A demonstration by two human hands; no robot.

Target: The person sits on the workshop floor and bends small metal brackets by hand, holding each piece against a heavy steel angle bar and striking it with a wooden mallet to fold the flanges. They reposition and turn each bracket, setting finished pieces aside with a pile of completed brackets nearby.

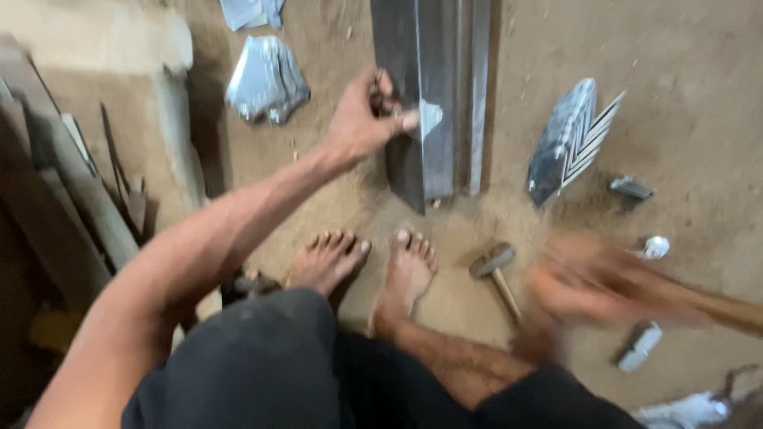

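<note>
A person squats on a dirt floor [683,119] with bare feet [366,266] side by side in the middle of the view.

The left hand [358,123] reaches far out to a long grey metal piece [433,87] that lies on the floor and runs away from the person. The fingers are bent and the thumb [401,121] presses on the near end of the metal, next to a small shiny spot. So the left grip is closed on the metal piece.

The right hand [588,282] is on the right, near the person, low over the floor. It is very blurry. I cannot tell if its grip is open or closed, or if it holds anything.

A hammer [497,274] with a wooden handle lies on the floor just left of the right hand, close to the right foot.

Farther to the right lies a cut metal sheet with thin strips [572,143]. Small metal bits [632,188] lie near it, and another small grey piece [638,347] lies near the person on the right.

On the far left lies a crumpled shiny sheet [266,79]. Long boards [71,175] lean along the left side.
</note>
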